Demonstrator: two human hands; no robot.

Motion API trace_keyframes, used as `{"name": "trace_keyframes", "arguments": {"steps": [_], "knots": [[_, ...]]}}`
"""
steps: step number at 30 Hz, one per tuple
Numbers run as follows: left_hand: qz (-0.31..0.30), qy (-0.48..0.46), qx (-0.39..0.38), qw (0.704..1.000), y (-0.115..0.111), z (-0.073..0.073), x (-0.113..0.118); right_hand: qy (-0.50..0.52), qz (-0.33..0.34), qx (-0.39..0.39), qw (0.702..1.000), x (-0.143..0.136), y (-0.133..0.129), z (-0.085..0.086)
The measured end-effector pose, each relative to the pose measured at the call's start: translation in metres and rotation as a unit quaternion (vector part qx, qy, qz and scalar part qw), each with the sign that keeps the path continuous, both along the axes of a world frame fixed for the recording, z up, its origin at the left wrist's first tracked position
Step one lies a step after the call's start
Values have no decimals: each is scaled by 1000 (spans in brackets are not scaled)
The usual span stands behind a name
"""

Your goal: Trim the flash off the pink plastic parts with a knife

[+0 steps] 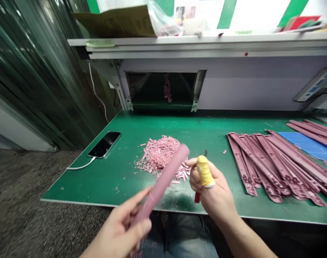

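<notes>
My left hand is closed around the lower end of a long pink plastic strip, which slants up and away to the right with its smooth side showing. Close to the strip's far end, my right hand grips a small knife; a red handle end shows below the fingers and a thin dark tip above. Yellow wrapping covers my right thumb. Behind the strip lies a heap of pink plastic trimmings, partly hidden by it. Whether the knife touches the strip cannot be made out.
Many similar pink strips are piled on the green table at right, some near a blue sheet. A phone with a white cable lies left. Beyond is a chute opening under a shelf.
</notes>
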State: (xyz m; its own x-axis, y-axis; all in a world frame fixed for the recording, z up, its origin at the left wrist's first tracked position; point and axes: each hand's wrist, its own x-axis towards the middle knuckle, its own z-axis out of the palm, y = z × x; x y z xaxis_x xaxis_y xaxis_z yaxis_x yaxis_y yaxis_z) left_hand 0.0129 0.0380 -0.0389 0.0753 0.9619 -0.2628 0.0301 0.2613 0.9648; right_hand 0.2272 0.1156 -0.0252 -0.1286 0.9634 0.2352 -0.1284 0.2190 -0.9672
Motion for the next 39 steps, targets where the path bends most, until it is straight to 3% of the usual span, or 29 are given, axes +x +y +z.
{"name": "trace_keyframes", "arguments": {"steps": [2, 6, 9, 13, 17, 20, 23, 27, 36, 39], "knots": [[102, -140, -69, 983, 16, 9, 7, -97, 34, 80, 992, -2, -6, -7], [188, -223, -83, 953, 50, 22, 14, -276, 162, 214, 923, -29, -37, -22], [204, -262, -67, 941, 57, 23, 18, -364, 142, 237, 889, -46, -50, -30], [207, -297, -37, 932, 53, 23, 26, -422, 81, 270, 862, -51, -43, -33], [210, -320, -33, 923, 52, 25, 30, -434, 68, 328, 837, -48, -40, -33], [210, -340, -36, 916, 55, 25, 28, -407, 96, 389, 820, -44, -45, -34], [198, -373, -47, 905, 58, 26, 23, -350, 140, 389, 840, -41, -49, -33], [177, -438, -52, 880, 59, 28, 19, -327, 126, 286, 892, -42, -46, -31], [116, -542, -70, 830, 58, 32, 24, -371, 130, 335, 856, -51, -48, -27], [115, -552, -68, 823, 59, 32, 24, -275, 188, 312, 890, -52, -63, -30]]}}
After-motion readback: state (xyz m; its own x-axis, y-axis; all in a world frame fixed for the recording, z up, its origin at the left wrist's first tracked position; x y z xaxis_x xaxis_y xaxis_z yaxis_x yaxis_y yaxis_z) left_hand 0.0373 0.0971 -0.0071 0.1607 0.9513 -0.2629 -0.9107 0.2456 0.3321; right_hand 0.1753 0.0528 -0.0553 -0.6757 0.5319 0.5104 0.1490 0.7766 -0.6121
